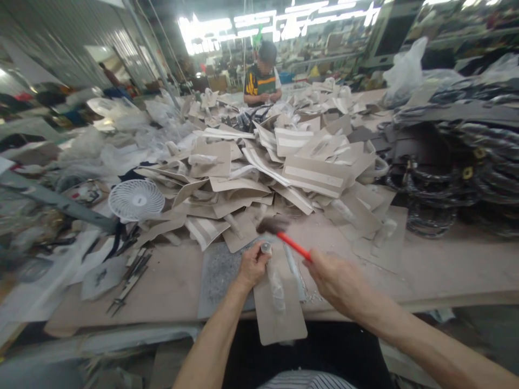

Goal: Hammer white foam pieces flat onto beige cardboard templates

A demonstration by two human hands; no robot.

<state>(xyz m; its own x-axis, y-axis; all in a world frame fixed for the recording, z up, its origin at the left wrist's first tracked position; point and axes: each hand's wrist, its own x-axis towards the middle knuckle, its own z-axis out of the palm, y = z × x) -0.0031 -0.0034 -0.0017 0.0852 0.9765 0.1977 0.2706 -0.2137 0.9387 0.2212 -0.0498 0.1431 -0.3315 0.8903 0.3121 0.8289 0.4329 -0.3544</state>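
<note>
In my right hand is a hammer, gripped by its red handle. Its dark, blurred head is raised above and slightly beyond my left fingers. My left hand pinches a short, round-topped metal piece at the far end of a beige panel. What lies under that piece is hidden. A plastic-wrapped strap runs along the panel, whose near end hangs over the table edge. Beneath my left hand lies a grey, speckled slab.
A heap of beige panels spreads beyond my hands. Dark, plastic-wrapped pieces are stacked at right. At left are a white round fan grille, metal tools and a grey bar. Another person works across the table.
</note>
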